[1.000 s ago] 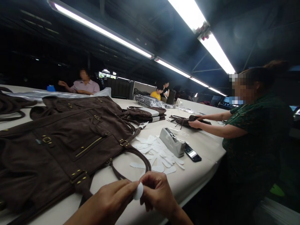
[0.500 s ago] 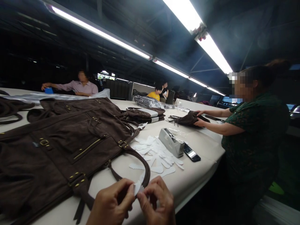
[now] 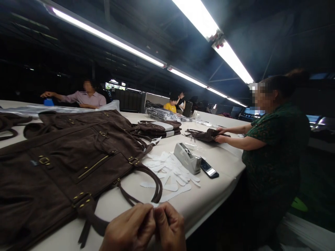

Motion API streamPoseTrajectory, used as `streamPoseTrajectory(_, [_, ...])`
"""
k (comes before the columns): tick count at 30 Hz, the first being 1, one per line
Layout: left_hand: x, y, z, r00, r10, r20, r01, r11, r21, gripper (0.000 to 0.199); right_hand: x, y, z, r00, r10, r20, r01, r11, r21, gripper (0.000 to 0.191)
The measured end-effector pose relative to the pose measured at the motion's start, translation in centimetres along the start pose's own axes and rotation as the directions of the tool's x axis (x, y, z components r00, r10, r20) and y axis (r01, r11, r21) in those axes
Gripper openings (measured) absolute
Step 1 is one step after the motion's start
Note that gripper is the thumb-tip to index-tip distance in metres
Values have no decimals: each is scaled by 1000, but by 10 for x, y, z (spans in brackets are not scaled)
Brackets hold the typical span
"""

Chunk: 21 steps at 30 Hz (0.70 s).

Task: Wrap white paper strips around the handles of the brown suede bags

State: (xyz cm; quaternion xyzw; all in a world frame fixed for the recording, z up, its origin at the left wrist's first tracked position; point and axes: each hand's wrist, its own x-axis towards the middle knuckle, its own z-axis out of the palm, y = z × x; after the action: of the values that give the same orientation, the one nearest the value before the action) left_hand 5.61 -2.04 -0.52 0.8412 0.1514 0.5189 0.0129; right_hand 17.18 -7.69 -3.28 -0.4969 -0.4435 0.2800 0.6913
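At the near edge of the table, my left hand [image 3: 132, 226] and my right hand [image 3: 170, 225] are pressed together, both pinching a small white paper strip [image 3: 155, 205]. Only a bit of the strip shows above my fingertips. It sits at the end of the looped strap handle [image 3: 157, 181] of a dark brown bag [image 3: 60, 167], which lies flat to my left with brass buckles and a zip. Whether the strip goes right around the handle is hidden by my fingers. Loose white strips [image 3: 167, 170] with scalloped edges lie piled just beyond my hands.
A grey tape dispenser [image 3: 187, 158] and a phone [image 3: 209, 168] stand beyond the strips. Folded brown bags [image 3: 159, 129] are stacked farther back. At the right, a co-worker in a green top [image 3: 277, 139] handles another brown bag [image 3: 204, 135]. More people sit and stand behind the table.
My hands have come closer together and slightly left, closing over the white strip, which showed more before. The view has shifted a little. The co-worker's bag lies flatter.
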Motion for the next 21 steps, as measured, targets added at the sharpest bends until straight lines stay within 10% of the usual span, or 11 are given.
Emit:
streamPoseTrajectory(7, [4,-3,-3,994,6,-110,6,994,111,11,18,-2,9,997,-6,80,5,1000,16,49])
streamPoseTrajectory(15, [-2,-13,-5,979,-86,187,74,995,67,25,12,3,2,975,83,205,-97,993,62,49])
streamPoseTrajectory(21, [3,-6,-14,954,278,114,-293,945,148,21,4,21,0,956,166,243,-218,954,205,56])
